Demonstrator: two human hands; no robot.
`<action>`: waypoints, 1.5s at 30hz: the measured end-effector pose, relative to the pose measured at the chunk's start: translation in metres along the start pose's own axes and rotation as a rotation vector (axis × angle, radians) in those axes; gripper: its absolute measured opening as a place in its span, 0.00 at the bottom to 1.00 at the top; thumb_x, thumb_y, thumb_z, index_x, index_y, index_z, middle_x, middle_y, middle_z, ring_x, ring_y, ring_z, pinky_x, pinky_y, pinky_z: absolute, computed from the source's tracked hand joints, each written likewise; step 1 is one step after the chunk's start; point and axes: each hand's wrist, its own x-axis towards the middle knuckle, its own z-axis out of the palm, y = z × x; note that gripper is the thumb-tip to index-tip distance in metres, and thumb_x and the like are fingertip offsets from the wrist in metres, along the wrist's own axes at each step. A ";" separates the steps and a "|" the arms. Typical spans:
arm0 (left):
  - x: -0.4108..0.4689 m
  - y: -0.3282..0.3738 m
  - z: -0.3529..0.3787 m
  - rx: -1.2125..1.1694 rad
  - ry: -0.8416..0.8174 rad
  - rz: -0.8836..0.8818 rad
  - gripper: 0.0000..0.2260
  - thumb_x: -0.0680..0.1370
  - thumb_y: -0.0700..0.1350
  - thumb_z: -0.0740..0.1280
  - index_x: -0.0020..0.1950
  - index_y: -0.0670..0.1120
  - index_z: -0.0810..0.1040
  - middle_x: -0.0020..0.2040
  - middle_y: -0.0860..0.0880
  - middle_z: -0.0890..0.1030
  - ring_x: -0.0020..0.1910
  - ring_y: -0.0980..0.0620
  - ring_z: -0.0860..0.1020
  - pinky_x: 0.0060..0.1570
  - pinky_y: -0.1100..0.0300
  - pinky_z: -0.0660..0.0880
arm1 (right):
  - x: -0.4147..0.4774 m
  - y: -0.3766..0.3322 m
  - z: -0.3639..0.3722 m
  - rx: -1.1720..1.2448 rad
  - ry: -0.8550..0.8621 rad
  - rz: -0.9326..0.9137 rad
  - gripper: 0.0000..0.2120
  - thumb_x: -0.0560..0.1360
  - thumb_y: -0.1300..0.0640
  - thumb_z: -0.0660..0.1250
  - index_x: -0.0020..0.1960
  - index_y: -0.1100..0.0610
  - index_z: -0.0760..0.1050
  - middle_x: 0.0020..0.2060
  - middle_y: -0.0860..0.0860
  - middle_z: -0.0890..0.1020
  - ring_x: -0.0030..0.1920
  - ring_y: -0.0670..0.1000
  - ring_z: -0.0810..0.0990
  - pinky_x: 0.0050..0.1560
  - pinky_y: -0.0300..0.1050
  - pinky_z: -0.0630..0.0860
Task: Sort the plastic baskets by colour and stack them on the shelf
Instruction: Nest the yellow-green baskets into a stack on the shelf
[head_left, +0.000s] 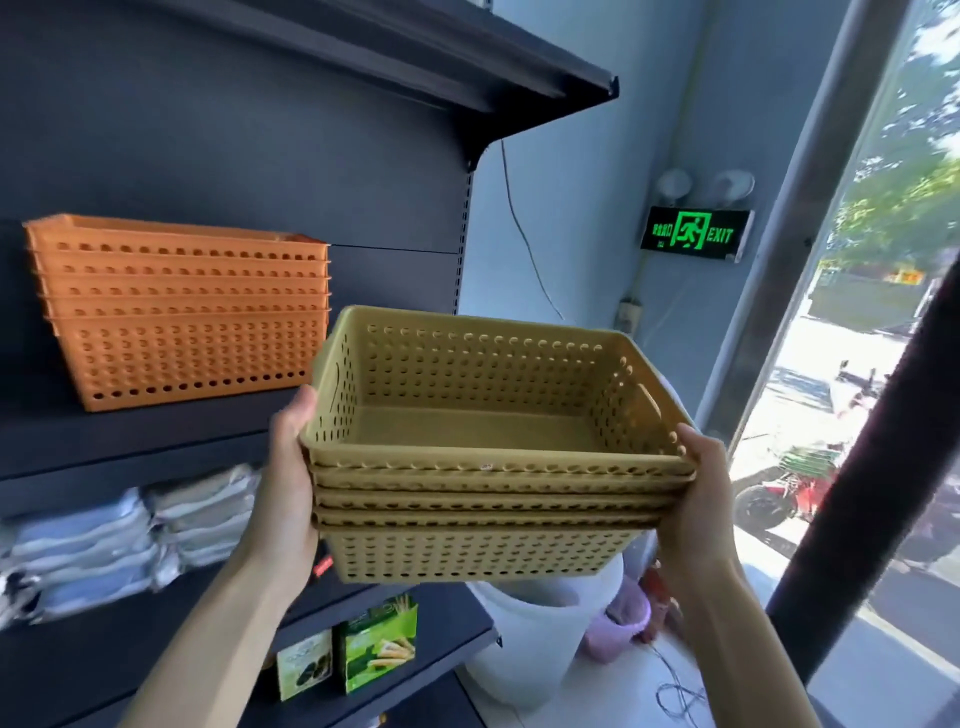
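1. Head view: a dark shelf (156, 431) fills the frame from 12 round to 9 o'clock, with boards at several heights.
2. A nested stack of tan baskets (483, 551) is held in the air at the centre. It sits just to the 3 o'clock side of the shelf edge and touches no board. The top basket is open and tilted toward the camera.
3. A nested stack of orange baskets (182, 353) stands on the shelf at 9 o'clock, close to the tan stack but apart from it.
4. The left hand (291, 467) grips the tan stack's left end, thumb up along the side wall. Its fingers are hidden behind the baskets.
5. The right hand (701, 483) grips the right end, thumb on the top rim, fingers wrapped out of sight.
6. Folded cloths (104, 540) lie on the board below at 8 o'clock.
7. A white bucket (524, 639) stands on the floor at 6 o'clock.
8. A green exit sign (693, 234) glows on the wall at 2 o'clock.
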 end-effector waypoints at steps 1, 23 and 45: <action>0.013 -0.003 0.009 -0.012 0.000 0.016 0.21 0.75 0.62 0.52 0.53 0.55 0.80 0.45 0.52 0.85 0.43 0.57 0.83 0.43 0.52 0.72 | 0.015 -0.003 -0.001 0.001 0.000 -0.013 0.18 0.75 0.45 0.55 0.34 0.51 0.78 0.26 0.45 0.78 0.36 0.50 0.73 0.40 0.49 0.67; 0.238 -0.059 0.107 0.131 0.385 0.309 0.35 0.69 0.74 0.51 0.62 0.53 0.77 0.58 0.48 0.81 0.59 0.48 0.78 0.62 0.41 0.69 | 0.351 0.030 0.070 0.078 -0.466 -0.025 0.26 0.66 0.35 0.61 0.56 0.50 0.79 0.52 0.52 0.83 0.53 0.51 0.80 0.52 0.48 0.73; 0.391 -0.082 0.029 0.668 0.549 0.527 0.33 0.70 0.59 0.69 0.72 0.52 0.63 0.66 0.51 0.75 0.65 0.55 0.73 0.67 0.51 0.67 | 0.458 0.121 0.205 -0.005 -0.608 -0.152 0.13 0.73 0.48 0.69 0.54 0.52 0.72 0.48 0.49 0.82 0.50 0.49 0.82 0.53 0.53 0.79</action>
